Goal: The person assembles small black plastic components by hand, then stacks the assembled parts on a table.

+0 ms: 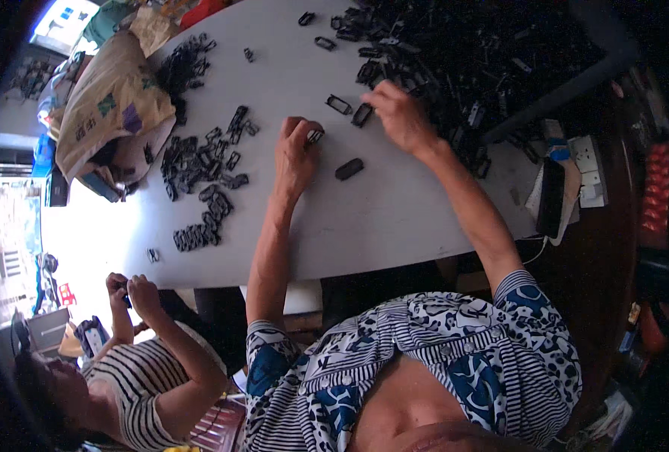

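My left hand (298,151) is closed in a pinch around a small black plastic frame (316,136), just above the grey-white table. To its right, my right hand (403,120) has thumb and fingers drawn together; what they hold, if anything, is too small to make out. A dark oblong frame (362,114) is right below those fingertips, and I cannot tell whether they touch it. Another open oblong frame (339,105) lies between the hands, farther off. Nearer to me a solid black oblong piece (350,169) rests on the table.
A large heap of black parts (455,53) covers the far right. Loose groups of frames (199,162) lie at left, beside a printed sack (112,113). At right are a phone (551,197) and a power strip (590,172). A co-worker's hands (135,292) hold a small dark part at lower left.
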A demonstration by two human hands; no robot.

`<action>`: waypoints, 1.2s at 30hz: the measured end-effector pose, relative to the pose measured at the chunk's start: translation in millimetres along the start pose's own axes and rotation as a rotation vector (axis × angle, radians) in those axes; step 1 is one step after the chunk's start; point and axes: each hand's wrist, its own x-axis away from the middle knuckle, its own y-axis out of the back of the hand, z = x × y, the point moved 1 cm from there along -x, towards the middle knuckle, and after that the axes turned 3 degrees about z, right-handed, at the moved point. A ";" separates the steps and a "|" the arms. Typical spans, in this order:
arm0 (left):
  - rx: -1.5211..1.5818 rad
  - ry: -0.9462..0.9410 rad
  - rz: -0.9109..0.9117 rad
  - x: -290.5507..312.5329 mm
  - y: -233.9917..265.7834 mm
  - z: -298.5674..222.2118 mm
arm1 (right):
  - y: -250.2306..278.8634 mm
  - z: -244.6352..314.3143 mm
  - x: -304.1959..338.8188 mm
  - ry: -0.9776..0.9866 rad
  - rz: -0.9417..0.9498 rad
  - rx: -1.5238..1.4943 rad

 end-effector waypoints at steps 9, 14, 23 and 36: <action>0.341 0.469 0.027 12.0 3.0 19.9 | -7.8 20.1 -6.9 -0.183 0.140 0.065; -0.022 0.347 -0.059 10.4 0.3 7.3 | -7.1 22.2 -5.6 -0.223 0.225 0.032; -0.115 0.309 -0.025 9.7 2.0 5.0 | 8.0 2.2 7.4 -0.203 0.206 -0.132; 0.039 0.374 0.061 8.0 5.5 -15.0 | -2.7 10.4 7.9 -0.222 0.104 0.122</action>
